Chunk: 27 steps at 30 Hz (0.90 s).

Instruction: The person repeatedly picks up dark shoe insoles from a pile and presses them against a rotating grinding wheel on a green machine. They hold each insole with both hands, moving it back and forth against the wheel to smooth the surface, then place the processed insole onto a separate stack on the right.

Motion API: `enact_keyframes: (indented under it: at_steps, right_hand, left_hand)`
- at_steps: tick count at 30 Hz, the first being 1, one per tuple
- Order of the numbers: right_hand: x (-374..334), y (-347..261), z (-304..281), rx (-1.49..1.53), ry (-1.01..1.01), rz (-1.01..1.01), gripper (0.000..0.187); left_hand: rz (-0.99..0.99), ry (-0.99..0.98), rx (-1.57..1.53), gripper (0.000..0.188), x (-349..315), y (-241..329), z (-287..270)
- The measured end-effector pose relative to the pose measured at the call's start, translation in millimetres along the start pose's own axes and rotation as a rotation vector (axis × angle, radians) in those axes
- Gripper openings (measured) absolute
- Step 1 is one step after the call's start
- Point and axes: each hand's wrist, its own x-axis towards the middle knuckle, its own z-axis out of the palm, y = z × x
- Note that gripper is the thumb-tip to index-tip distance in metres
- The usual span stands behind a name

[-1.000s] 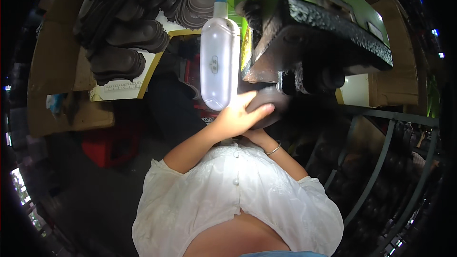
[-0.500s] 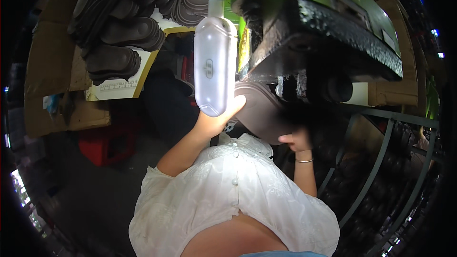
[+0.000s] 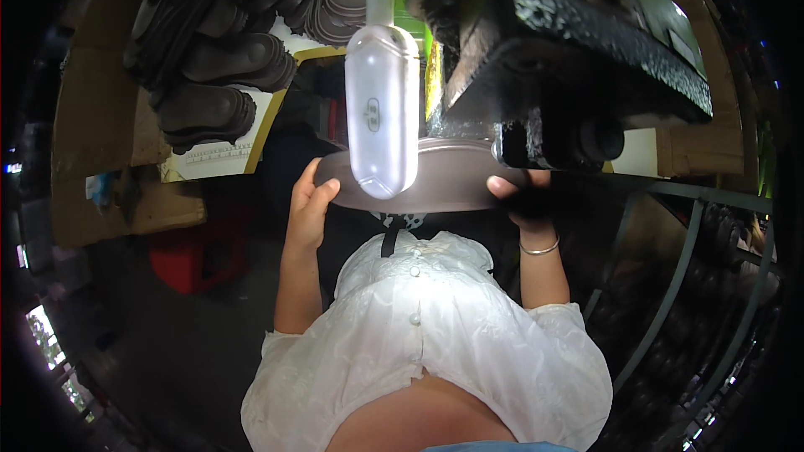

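A grey-brown shoe sole (image 3: 448, 180) lies crosswise in front of my body, against the lower edge of the machine. My left hand (image 3: 310, 208) grips its left end, thumb on the upper face and fingers behind. At the other end my right hand (image 3: 526, 197) pinches the sole with the thumb on top; part of this hand is lost in dark shadow. A glowing translucent lamp (image 3: 381, 109) hangs in front and hides part of the sole's middle. Above and to the right stands the green and black machine (image 3: 603, 50), its underside close to the sole.
Stacked soles (image 3: 213, 113) rest at the far left on a white board with a yellow edge (image 3: 270, 130). Cardboard (image 3: 138, 213) borders that side, with a red stool (image 3: 197, 259) below. Green metal rails (image 3: 666, 285) stand at the right.
My left hand has shifted left to the sole's end, and the sole has turned from slanting to nearly level across. My right hand has risen a little along it.
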Motion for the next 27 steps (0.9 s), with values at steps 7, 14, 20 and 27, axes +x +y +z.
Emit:
enact_keyframes:
  at_steps: [7, 14, 20, 27]
  right_hand:
    - [31, -19, 34, -0.072, -0.042, 0.007, 0.026]
    - [48, -10, 35, -0.044, -0.243, 0.16, 0.019]
    - [13, 6, 14, 0.18, -0.134, 0.289, 0.04]
    - [-52, 18, -74, -0.14, -0.387, 0.581, 0.03]
  left_hand:
    - [-0.101, -0.228, 0.346, 0.036, -10, -49, -9]
    - [0.106, -0.418, 0.505, 0.04, 3, -33, 73]
    - [0.158, -0.214, 0.324, 0.023, 28, 0, 107]
    - [0.152, -0.184, 0.264, 0.025, 17, -17, 88]
